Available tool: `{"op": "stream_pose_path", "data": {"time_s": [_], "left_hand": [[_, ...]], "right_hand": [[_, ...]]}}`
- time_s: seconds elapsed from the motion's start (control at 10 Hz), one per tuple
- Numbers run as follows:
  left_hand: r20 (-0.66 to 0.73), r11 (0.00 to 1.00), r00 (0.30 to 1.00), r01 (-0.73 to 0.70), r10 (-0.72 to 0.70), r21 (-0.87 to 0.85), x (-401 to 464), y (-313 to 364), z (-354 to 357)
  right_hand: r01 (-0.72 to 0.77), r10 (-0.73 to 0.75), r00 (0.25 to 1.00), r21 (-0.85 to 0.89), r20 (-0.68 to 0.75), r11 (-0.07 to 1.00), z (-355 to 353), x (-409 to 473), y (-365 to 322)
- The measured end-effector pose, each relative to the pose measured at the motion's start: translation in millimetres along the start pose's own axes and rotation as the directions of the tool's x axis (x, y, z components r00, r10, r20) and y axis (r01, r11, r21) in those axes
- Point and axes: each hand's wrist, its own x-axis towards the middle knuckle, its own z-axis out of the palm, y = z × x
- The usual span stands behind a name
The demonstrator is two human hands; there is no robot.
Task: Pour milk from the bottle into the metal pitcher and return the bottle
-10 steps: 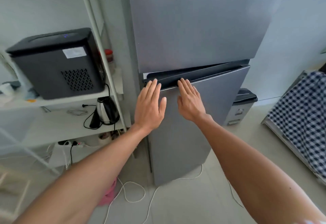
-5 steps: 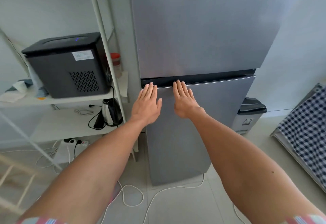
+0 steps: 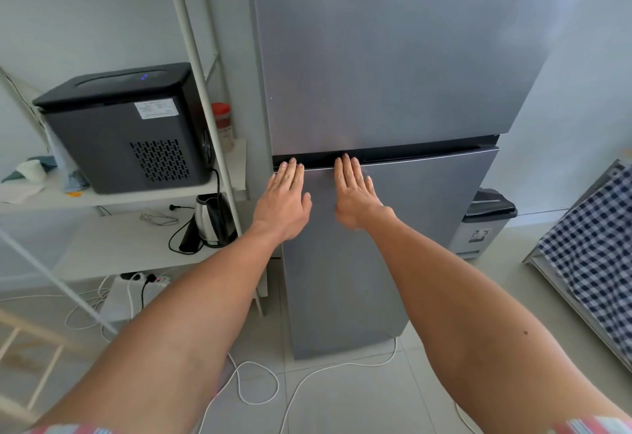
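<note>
Swung shut since 1 second ago, the grey steel lower fridge door [image 3: 393, 245] lies under the flat, empty left hand [image 3: 284, 201] and right hand [image 3: 355, 194], neither bottle nor pitcher visible, so the return step looks finished, needing only withdrawal.

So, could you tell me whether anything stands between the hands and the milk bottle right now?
Yes: the shut lower fridge door. Left hand and right hand lie flat on it; no bottle shows.
</note>
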Motion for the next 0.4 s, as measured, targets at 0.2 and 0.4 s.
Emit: {"op": "stream_pose_path", "data": {"time_s": [0.2, 0.4], "left_hand": [[0.044, 0.996, 0.999, 0.02, -0.016, -0.082, -0.1, 0.4, -2.9], [-0.013, 0.874, 1.0, 0.01, -0.019, -0.485, -39.2, -8.6, 1.5]], "right_hand": [[0.032, -0.018, 0.996, 0.155, -0.088, 0.987, -12.5, -10.9, -1.4], [0.117, 0.288, 0.864, 0.721, -0.413, 0.683, -33.4, -64.2, -3.9]]}}
